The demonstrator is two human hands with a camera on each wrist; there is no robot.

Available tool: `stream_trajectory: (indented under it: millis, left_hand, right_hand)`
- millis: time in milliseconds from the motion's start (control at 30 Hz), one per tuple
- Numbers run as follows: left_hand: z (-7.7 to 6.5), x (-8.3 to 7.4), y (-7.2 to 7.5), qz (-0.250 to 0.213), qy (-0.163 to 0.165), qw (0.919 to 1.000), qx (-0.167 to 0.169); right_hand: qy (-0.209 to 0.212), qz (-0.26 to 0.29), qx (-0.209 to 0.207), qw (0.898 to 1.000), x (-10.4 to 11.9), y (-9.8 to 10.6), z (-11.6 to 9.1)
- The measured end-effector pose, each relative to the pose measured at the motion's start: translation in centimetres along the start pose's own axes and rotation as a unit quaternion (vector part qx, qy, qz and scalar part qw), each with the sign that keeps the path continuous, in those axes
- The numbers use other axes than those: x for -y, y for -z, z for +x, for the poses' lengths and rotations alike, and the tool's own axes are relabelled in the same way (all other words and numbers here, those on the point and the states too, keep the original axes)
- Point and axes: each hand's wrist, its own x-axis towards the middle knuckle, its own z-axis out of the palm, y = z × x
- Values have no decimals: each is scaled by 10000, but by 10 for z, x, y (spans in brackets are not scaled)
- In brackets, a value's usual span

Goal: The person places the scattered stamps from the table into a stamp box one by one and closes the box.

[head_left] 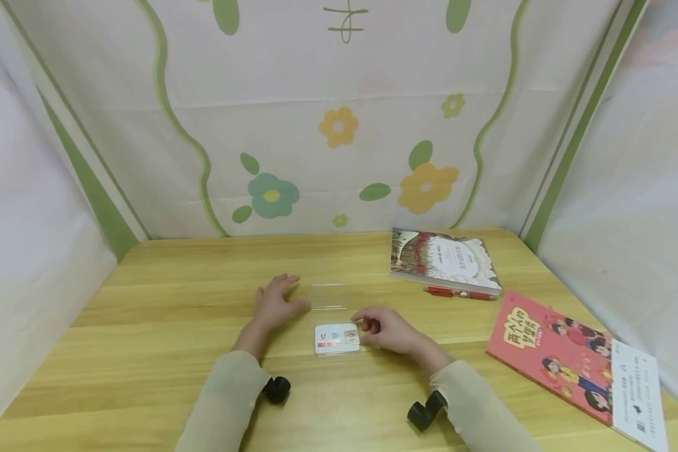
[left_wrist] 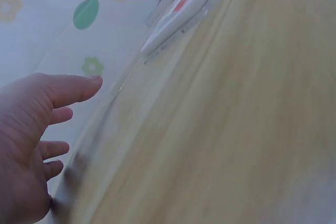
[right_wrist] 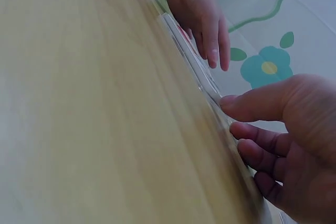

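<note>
A white, round-cornered stack of cards [head_left: 330,338] with small coloured prints lies in a clear plastic case [head_left: 339,354] on the table. The case's transparent lid [head_left: 329,296] is folded back flat behind it. At the right end of the stack, my right hand [head_left: 387,329] pinches the edge between thumb and fingers; the right wrist view shows the thumb [right_wrist: 231,106] against that end. My left hand [head_left: 277,304] hovers beside the lid, fingers spread and holding nothing. Its thumb [left_wrist: 76,90] points toward the lid in the left wrist view.
At the back right lies a picture book [head_left: 446,260], with a red pen [head_left: 460,293] along its front edge. A red-covered book [head_left: 554,358] lies at the right table edge. A patterned curtain [head_left: 294,75] closes off the back and sides.
</note>
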Motion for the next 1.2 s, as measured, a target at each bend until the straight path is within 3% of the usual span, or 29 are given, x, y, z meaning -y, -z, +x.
stream_trajectory:
  millis: [167,333,500,633,767,867,1200]
  left_hand:
    - [1,0,-4,113,-32,9999,-11]
    - [3,-3,-5,300,-40,9995,95]
    - [4,-6,-6,568,-25,9981,252]
    - [6,-6,-7,830,-39,9959,354]
    - [6,-8,-9,1031,-56,9934,505]
    - [6,-10,-11,1138,-28,9918,576]
    - [6,-7,-11,1119,5,9928,433]
  right_hand:
    - [1,71,-51,10000,13,4,-1]
    - [-240,278,-356,9987,28,10,4]
    - [-543,6,-716,9960,5,8,26]
    - [-736,-719,-929,9903,-4,7,45]
    - [-946,-1684,-673,9789,-8,8,57]
    - [-1006,-2039,-399,9730,-10,9,59]
    - [-967,-2024,-296,9741,-14,7,63]
